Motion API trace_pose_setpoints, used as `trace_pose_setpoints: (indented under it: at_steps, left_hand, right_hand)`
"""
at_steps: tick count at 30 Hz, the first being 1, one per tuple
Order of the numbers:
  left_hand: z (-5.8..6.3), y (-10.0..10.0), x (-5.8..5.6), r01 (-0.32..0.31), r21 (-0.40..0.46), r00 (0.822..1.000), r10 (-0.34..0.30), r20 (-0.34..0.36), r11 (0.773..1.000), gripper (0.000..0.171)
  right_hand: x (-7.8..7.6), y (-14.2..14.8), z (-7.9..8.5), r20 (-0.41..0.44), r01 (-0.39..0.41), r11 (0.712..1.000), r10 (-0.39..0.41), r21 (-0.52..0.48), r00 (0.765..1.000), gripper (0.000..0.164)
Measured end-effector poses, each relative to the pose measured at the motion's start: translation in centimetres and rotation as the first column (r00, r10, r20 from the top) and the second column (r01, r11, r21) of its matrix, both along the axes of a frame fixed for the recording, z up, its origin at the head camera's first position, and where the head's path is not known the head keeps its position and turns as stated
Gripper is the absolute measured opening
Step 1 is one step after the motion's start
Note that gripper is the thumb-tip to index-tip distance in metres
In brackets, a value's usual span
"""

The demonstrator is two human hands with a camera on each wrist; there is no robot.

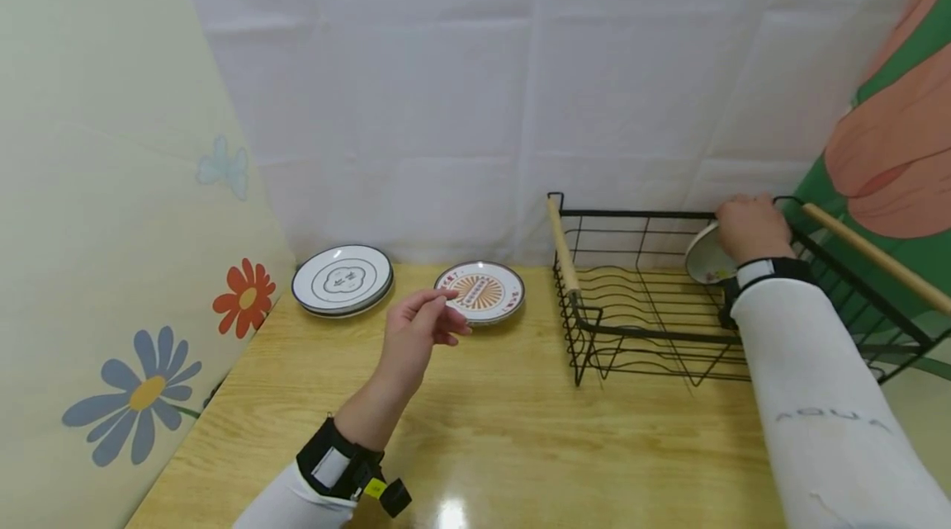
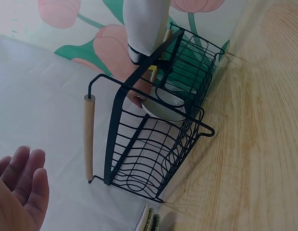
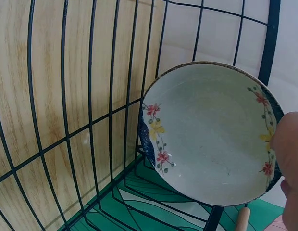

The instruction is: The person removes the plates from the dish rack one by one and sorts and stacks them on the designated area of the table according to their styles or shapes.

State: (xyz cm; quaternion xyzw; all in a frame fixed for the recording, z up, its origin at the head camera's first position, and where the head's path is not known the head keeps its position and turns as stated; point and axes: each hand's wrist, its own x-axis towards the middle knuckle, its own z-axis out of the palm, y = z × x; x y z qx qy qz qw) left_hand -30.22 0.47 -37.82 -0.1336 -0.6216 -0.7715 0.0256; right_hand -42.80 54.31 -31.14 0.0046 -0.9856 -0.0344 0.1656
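At the far end of a black wire dish rack [image 1: 654, 336], my right hand [image 1: 754, 225] grips the rim of a white plate [image 3: 211, 139]. Red and yellow flowers with patches of dark blue decorate this plate, which stands on edge among the wires. In the head view my wrist and hand hide part of it. My left hand [image 1: 419, 327] hovers in front of a white plate with an orange sunburst [image 1: 494, 302], holding nothing. Its fingers look loose and slightly bent in the left wrist view.
Stacked white plates with black rims [image 1: 342, 281] lie at the back left of the wooden table [image 1: 520, 430]. Wooden handles [image 1: 562, 244] rise at both ends of the rack. A white cloth [image 1: 416, 100] hangs behind, and a flowered wall [image 1: 111, 224] borders the left side.
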Motion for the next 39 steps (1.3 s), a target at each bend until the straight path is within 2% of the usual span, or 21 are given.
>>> trace_pose_setpoints:
  at_steps: [5, 9, 15, 23, 30, 34, 39]
  left_hand:
    - [0.2, -0.1, 0.1, -0.002, -0.005, 1.0, 0.002, 0.009, 1.0, 0.028]
    - [0.2, -0.1, 0.2, -0.003, -0.01, 1.0, 0.003, 0.009, 1.0, 0.027]
    - [0.2, 0.0, 0.3, -0.004, -0.004, 1.0, 0.004, 0.006, 1.0, 0.027]
    - [0.0, 0.1, 0.2, 0.003, -0.004, 1.0, -0.003, -0.001, 1.0, 0.031]
    - [0.1, 0.3, 0.1, 0.002, -0.003, 1.0, -0.002, 0.006, 1.0, 0.029]
    - [0.2, 0.4, 0.1, 0.001, 0.014, 1.0, -0.001, 0.006, 1.0, 0.028]
    - [0.4, 0.5, 0.2, -0.001, 0.01, 1.0, 0.001, -0.002, 1.0, 0.029]
  right_hand:
    - [0.3, 0.0, 0.1, 0.044, 0.031, 0.997, -0.028, -0.078, 0.999, 0.025]
    - [0.6, 0.1, 0.2, 0.067, 0.041, 0.995, -0.035, -0.092, 0.997, 0.023]
    - [1.2, 0.0, 0.3, 0.02, 0.054, 0.994, -0.053, -0.096, 0.998, 0.022]
    - [1.5, 0.9, 0.3, -0.004, 0.027, 0.996, -0.028, -0.083, 1.0, 0.023]
    - [1.8, 0.6, 2.4, -0.053, -0.008, 0.999, 0.006, -0.049, 0.999, 0.023]
    - [2.2, 0.9, 3.9, -0.041, -0.033, 0.999, 0.031, -0.035, 0.999, 0.025]
    - [2.6, 1.3, 5.9, -0.041, -0.009, 0.999, 0.007, -0.051, 0.999, 0.025]
